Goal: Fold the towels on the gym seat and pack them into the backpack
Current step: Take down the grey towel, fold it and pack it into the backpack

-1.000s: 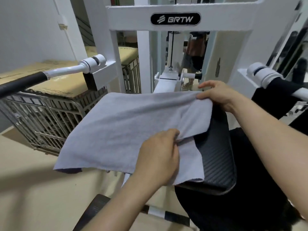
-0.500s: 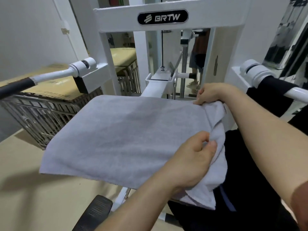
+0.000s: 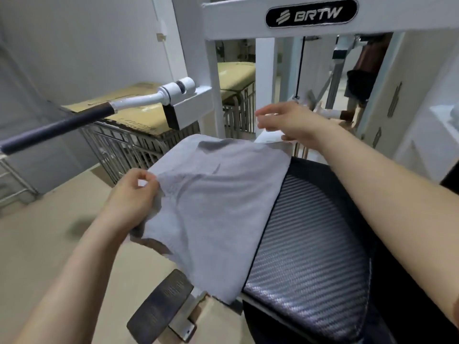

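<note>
Beige floor (image 3: 44, 244) spread beneath a gym machine, and nearest the camera a dark ribbed foot plate (image 3: 161, 301) stood on its metal bracket just beside the front of the seat. The gym seat (image 3: 310, 244), black with a woven carbon pattern, ran away from the viewer, with its right half bare. Over its left half lay the grey towel (image 3: 218, 199), rumpled and folded on itself, its left part hanging off the seat's edge above the floor. The left hand (image 3: 134, 194) held that hanging edge, its grip closed, with thumb and curled fingers pinching the cloth. Farther on, the right hand (image 3: 293, 122) hovered over the towel's far right corner, blurred, its grip wide with the fingers stretched leftward. Whether the thumb touched the cloth could not be told. To the left a white arm with a black handle (image 3: 62, 122) jutted from the machine's white frame (image 3: 193, 53), whose crossbar bore a black BRTW badge (image 3: 311, 13). Behind it stood wire cage carts (image 3: 119, 145) topped with cardboard. Beyond the frame, part of a standing person (image 3: 360, 78) showed.
</note>
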{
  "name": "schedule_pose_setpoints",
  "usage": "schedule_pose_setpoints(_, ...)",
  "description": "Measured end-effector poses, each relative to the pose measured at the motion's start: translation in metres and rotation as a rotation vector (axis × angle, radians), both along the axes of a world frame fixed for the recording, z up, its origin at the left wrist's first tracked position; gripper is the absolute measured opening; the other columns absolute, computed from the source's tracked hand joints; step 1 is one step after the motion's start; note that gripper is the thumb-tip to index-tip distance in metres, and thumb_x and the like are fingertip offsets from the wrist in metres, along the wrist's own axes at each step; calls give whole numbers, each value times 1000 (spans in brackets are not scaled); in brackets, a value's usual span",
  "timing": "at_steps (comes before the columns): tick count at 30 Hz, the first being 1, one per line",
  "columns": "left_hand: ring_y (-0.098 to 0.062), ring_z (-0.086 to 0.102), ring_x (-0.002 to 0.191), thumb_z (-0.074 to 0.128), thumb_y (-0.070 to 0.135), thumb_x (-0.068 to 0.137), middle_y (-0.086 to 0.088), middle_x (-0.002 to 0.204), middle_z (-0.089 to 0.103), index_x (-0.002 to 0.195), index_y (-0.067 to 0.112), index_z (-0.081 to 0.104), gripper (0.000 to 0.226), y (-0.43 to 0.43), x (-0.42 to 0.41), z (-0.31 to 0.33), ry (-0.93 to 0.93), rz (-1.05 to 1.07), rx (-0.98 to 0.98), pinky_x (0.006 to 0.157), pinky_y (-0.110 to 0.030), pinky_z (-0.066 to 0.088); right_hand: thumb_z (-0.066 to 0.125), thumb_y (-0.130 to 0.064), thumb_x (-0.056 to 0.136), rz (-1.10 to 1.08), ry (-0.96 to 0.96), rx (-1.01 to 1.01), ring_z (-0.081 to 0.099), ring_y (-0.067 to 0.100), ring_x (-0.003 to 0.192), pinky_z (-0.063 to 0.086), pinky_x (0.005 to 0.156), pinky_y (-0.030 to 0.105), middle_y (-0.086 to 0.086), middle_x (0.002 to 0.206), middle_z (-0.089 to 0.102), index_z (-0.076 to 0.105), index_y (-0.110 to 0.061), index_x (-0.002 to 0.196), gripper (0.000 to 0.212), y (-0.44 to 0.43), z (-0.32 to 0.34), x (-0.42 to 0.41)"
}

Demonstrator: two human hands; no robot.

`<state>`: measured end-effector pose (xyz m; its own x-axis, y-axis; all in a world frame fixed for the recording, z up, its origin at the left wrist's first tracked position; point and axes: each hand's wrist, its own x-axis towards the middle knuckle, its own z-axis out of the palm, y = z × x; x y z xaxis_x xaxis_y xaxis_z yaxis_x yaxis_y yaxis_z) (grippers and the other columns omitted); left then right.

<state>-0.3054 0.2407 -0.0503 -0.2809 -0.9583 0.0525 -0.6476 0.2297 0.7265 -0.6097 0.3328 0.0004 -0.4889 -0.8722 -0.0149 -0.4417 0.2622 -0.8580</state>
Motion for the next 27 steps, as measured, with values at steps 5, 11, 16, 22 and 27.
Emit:
schedule_pose_setpoints(5,-15,55,83,57,40,83,10,83,55,86,32,55,9,57,-13,0,-150,-311,-459,67,-27,42,60,-59,83,60,444,387,58,22,106,46,93,34,-3,126,57,61,-31,120,47,10,-3,-10)
schedule_pose_setpoints(11,-27,60,71,53,43,83,2,83,57,91,22,50,23,128,-51,-16,-443,-558,-690,52,-31,37,70,-25,82,-30,405,181,52,10,60,36,50,22,-3,71,62,73,-9,85,16,6,-27,-6)
schedule_pose_setpoints(16,-15,62,79,59,26,78,3,84,67,98,24,62,20,133,-61,-4,-240,-681,-302,66,-28,42,66,-14,80,-65,635,332,62,26,76,46,64,28,10,77,68,71,-6,76,10,26,-16,-11)
schedule_pose_setpoints(22,-11,54,46,59,15,89,1,63,58,102,23,61,15,210,-79,17,261,-970,603,49,-21,49,68,-23,82,20,879,853,61,24,90,53,83,37,2,99,65,68,-15,100,20,81,23,-20)
schedule_pose_setpoints(27,-14,59,94,47,42,93,9,98,62,111,34,59,23,154,-64,8,-141,-559,-380,79,-35,49,73,-32,81,282,629,420,58,11,96,46,86,27,-14,105,59,59,-34,121,42,64,18,21)
